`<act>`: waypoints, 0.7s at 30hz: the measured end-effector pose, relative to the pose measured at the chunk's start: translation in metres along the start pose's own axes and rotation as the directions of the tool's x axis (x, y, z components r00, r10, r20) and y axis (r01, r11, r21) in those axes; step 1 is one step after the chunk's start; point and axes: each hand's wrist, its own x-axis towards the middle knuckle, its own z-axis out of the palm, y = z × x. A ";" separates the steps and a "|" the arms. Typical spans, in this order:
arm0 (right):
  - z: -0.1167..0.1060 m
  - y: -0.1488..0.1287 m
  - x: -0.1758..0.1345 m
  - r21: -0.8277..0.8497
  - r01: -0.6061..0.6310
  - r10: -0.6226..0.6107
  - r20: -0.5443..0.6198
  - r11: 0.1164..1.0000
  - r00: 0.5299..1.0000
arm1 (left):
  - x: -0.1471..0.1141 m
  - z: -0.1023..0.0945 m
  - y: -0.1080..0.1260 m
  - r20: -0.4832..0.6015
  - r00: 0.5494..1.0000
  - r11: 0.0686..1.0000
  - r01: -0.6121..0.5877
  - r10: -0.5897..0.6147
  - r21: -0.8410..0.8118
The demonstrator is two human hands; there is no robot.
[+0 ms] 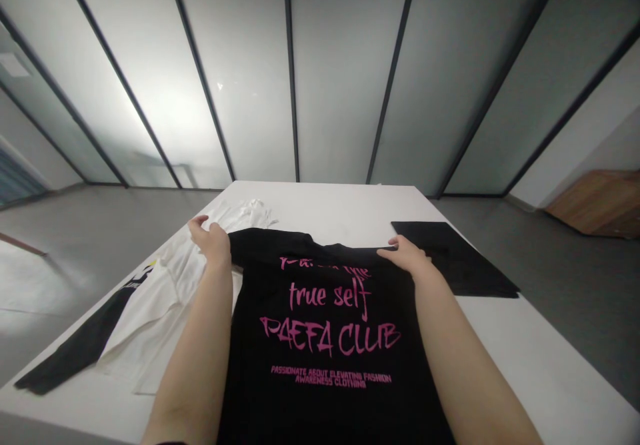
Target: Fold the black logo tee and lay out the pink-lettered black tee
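A black T-shirt (320, 405) with pink lettering lies spread in front of me, its neckline toward the far end of the table. My left hand (210, 237) is just beyond the shirt's left sleeve, with thumb and fingers apart and no cloth visible between them. At the opposite shoulder, my right hand (407, 255) has its thumb and forefinger on the shirt's top edge and seems to pinch the fabric. That hand and forearm cover the right sleeve.
Rumpled white garments (165, 285) lie along the table's left side, partly over a dark garment (85, 338). A flat black folded cloth or board (460, 262) rests near the right edge. The white table (330, 205) ends before a frosted glass wall (345, 85).
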 end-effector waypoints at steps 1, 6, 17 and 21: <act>0.000 -0.002 -0.001 -0.013 -0.044 0.044 0.001 0.999 0.999 | -0.004 0.002 0.004 0.055 0.996 0.997 -0.075 0.075 0.004; 0.000 -0.013 -0.001 -0.040 -0.041 0.041 -0.005 0.998 0.999 | -0.039 0.023 0.014 0.569 0.793 0.959 -0.283 0.216 0.031; 0.037 -0.026 -0.012 0.265 -0.064 -0.033 0.349 0.962 0.937 | -0.050 0.027 -0.032 0.775 0.540 0.731 -0.375 -0.328 0.570; 0.039 -0.027 -0.013 0.274 -0.086 -0.022 0.367 0.958 0.930 | -0.043 0.027 -0.032 0.801 0.471 0.731 -0.386 -0.369 0.563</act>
